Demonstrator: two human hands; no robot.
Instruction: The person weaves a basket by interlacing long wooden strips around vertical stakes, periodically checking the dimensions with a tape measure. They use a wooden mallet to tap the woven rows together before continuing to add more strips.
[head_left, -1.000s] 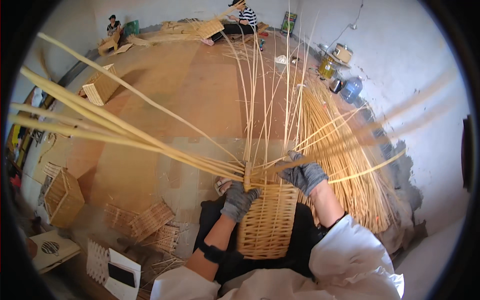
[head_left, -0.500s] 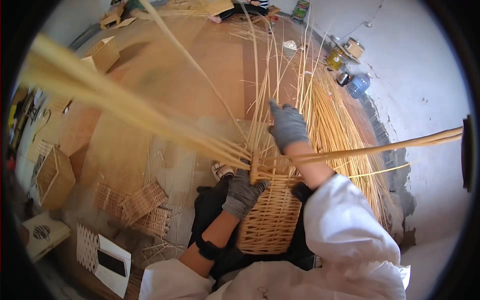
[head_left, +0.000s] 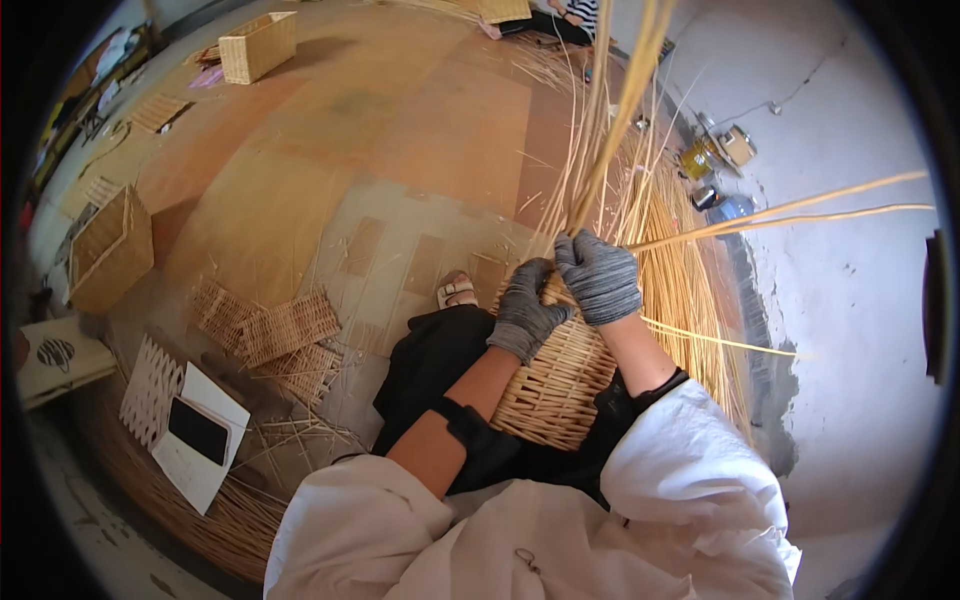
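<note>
A partly woven wicker basket (head_left: 557, 385) rests on my lap, long rods rising from its far edge. My left hand (head_left: 530, 312), in a grey knit glove, is closed round the basket's left upper edge with the thumb on the near weave. Beside it my right hand (head_left: 600, 280), gloved the same, has its fingers closed on willow rods (head_left: 603, 165) at the rim, its fingertips partly hidden. Those rods stand up and away from me. Two or three other rods (head_left: 780, 222) stick out to the right.
A big pile of loose rods (head_left: 690, 310) lies to the right by the wall. Woven panels (head_left: 290, 330) are on the floor at left, near a phone (head_left: 198, 431). Finished baskets (head_left: 258, 48) stand farther off. Another person (head_left: 575, 18) sits at the back.
The rod bundle has swung from the left to upright. My right hand has come down to the rim beside my left hand. My view has also shifted.
</note>
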